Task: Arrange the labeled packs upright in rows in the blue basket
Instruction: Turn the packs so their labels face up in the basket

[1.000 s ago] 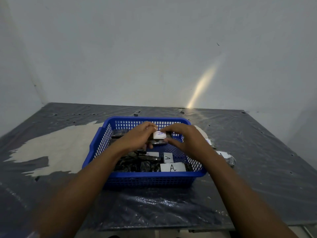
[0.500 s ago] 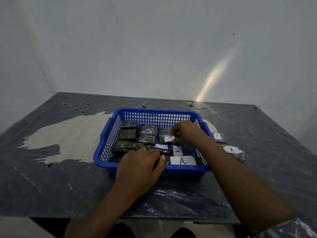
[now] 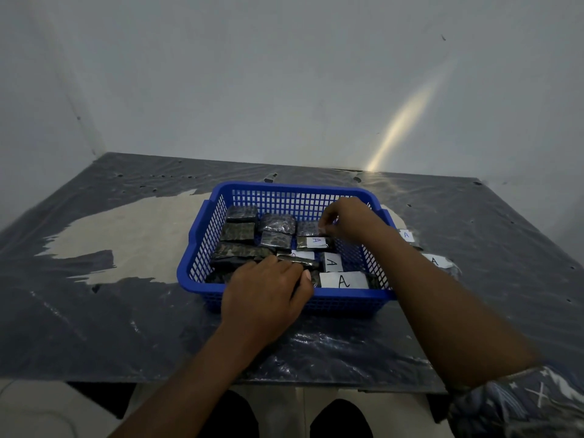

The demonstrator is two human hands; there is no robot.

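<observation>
Pinching a dark pack [image 3: 308, 228] with right hand [image 3: 346, 220] at far side of blue basket [image 3: 284, 188]; resting left hand [image 3: 265, 290] over near packs [image 3: 298, 263], grip unclear.

Packs [image 3: 240, 230] crowd the left and middle of the blue basket [image 3: 284, 200], so we find room inside only along the bare strip under its back wall and beside its right wall. Our left grip [image 3: 265, 292] lies over the near rim and closes that way in. Our right forearm [image 3: 442, 305] crosses the near right corner, and the right grip [image 3: 347, 221] pinches the back-right pack [image 3: 308, 228]. Two loose packs [image 3: 439, 263] lie on the table [image 3: 126, 311] just right of the basket. Left of the basket, the table lies open.
</observation>
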